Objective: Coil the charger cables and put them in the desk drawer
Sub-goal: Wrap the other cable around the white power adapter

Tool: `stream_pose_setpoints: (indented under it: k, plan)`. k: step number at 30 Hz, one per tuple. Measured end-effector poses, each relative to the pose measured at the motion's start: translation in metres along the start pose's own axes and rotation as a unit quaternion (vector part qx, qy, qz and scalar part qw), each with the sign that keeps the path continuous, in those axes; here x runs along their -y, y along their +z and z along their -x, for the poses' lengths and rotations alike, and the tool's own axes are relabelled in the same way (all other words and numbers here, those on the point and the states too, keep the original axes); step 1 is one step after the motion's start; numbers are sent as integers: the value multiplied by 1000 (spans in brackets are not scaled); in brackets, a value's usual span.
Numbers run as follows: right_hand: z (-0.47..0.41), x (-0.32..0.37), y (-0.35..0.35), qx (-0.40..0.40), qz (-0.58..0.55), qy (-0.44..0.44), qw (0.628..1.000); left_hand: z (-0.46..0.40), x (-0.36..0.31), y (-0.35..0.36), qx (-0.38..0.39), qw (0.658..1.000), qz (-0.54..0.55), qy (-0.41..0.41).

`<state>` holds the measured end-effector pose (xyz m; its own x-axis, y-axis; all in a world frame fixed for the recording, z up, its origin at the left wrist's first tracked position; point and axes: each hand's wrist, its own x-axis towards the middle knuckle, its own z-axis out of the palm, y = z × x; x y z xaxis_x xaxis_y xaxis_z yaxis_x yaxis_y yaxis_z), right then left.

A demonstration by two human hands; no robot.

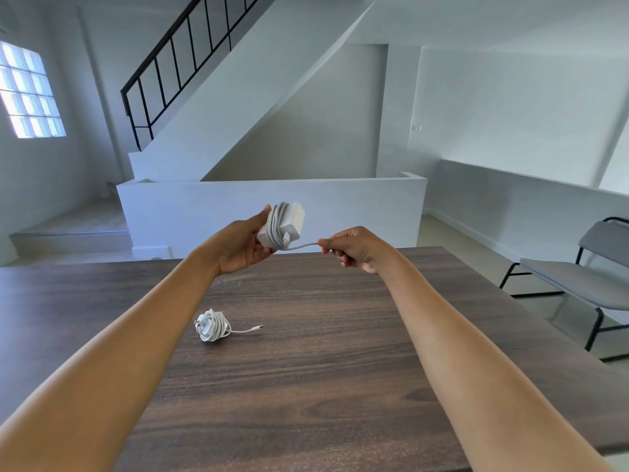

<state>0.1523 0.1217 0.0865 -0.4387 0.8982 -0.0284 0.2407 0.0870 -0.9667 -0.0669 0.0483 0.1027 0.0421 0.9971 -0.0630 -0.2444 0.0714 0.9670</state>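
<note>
My left hand point(240, 245) grips a white square charger brick point(284, 224) above the far part of the dark wooden desk point(323, 386). Its white cable is wound several times around the brick. A short free end of that cable point(304, 247) runs right to my right hand point(354, 248), which pinches it between thumb and fingers. A second, smaller white charger point(211, 326) lies on the desk left of centre, its cable bundled around it and a short plug end point(253, 328) sticking out to the right. No drawer shows in view.
A grey chair with a black frame point(585, 267) stands right of the desk. Beyond the desk's far edge are a low white wall point(272, 206) and a staircase with a black railing point(177, 66).
</note>
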Motion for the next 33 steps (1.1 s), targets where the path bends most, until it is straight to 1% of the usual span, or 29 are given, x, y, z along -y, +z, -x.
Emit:
stream_pose_setpoints:
  k: [3, 5, 9, 11, 15, 20, 22, 25, 29, 33]
  plan:
    - [0, 4, 1, -6, 9, -2, 1000, 3, 1, -1, 10, 1000, -17, 13]
    - [0, 6, 1, -12, 20, -6, 1000, 6, 0, -4, 37, 998, -37, 18]
    - [0, 6, 0, -19, 35, -5, 999, 7, 0, -8, 89, 988, -121, 23]
    - [0, 5, -1, -25, 38, -9, 999, 6, -2, -6, 100, 982, -159, 22]
    - [1, 10, 3, -38, 44, -14, 998, 6, 0, -6, 101, 967, -229, 33]
    - [0, 20, 9, -61, 62, -12, 996, 5, 3, -9, 111, 946, -302, 26]
    - [-1, 25, 12, -56, 43, -6, 997, 6, 4, -7, 119, 936, -331, 16]
    - [-2, 32, 14, -34, 13, 4, 999, 9, 7, -3, 127, 910, -394, 4]
    - [-2, 35, 16, -16, 32, -9, 999, 9, 9, -3, 112, 892, -439, 3]
    - [-3, 35, 17, -18, 75, -36, 996, 10, 14, -4, 91, 881, -465, 12]
